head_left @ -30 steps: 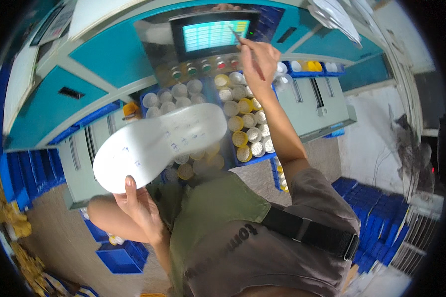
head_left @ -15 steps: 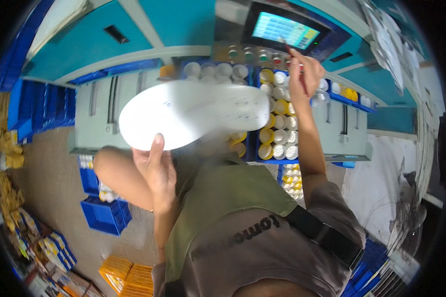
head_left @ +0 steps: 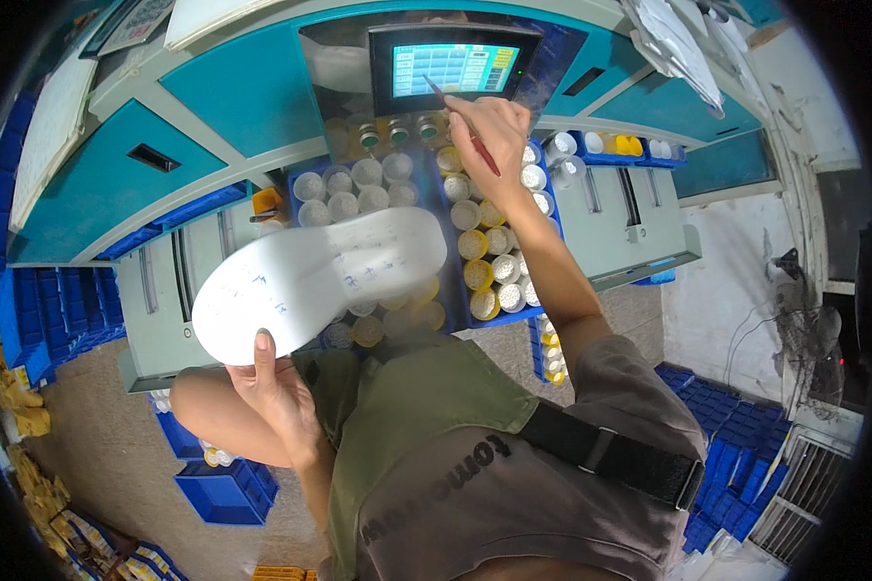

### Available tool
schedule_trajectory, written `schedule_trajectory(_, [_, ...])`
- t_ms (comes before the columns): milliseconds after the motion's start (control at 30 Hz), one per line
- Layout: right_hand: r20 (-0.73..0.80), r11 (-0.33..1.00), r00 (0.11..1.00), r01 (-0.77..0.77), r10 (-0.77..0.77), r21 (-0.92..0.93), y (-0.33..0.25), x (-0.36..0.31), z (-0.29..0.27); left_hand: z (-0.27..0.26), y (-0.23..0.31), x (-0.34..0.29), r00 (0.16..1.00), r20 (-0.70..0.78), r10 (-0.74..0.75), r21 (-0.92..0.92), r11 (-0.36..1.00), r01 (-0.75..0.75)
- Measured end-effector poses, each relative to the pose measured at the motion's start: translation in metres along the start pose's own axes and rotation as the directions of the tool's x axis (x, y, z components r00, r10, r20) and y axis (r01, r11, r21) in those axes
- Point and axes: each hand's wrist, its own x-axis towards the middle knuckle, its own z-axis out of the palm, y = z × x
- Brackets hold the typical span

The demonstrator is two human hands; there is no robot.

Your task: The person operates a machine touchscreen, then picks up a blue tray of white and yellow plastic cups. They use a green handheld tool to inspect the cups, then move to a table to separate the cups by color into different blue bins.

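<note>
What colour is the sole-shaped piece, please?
The sole-shaped piece is white with bluish marks; head view.

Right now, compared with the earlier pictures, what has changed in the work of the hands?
The right hand has moved the tip of the thin dark-red pen-like stick leftward across the lit blue rectangular screen. Nothing was taken or let go; the left hand still holds the white sole-shaped sheet by its broad end.
</note>
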Motion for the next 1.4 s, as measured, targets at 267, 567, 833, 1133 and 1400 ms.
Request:
schedule_trajectory(267, [0.009, 1.000, 1.000, -0.016, 0.016, -0.003, -0.001, -0.002, -0.001, -0.002, -0.001, 0.001, 1.000, -0.006, 0.003, 0.009, 1.000, -0.003])
schedule_trajectory(567, [-0.063, 0.999, 0.998, -0.028, 0.026, -0.046, 0.006, 0.006, -0.004, -0.002, -0.001, -0.001, 1.000, 0.006, 0.015, 0.014, 1.000, -0.015])
schedule_trajectory(833, [-0.029, 0.996, 0.998, -0.059, 0.057, -0.069, 0.008, -0.013, -0.009, -0.005, -0.001, 0.000, 1.000, 0.014, 0.015, -0.001, 1.000, -0.015])
schedule_trajectory(1133, [-0.028, 0.999, 0.999, 0.037, -0.037, -0.012, -0.011, 0.026, 0.007, -0.001, 0.002, -0.003, 0.999, 0.014, 0.030, -0.013, 0.999, -0.030])
schedule_trajectory(1400, [-0.113, 0.994, 0.990, -0.090, 0.083, -0.058, 0.011, 0.006, -0.019, -0.005, 0.002, -0.003, 1.000, -0.013, 0.028, 0.029, 0.999, -0.027])
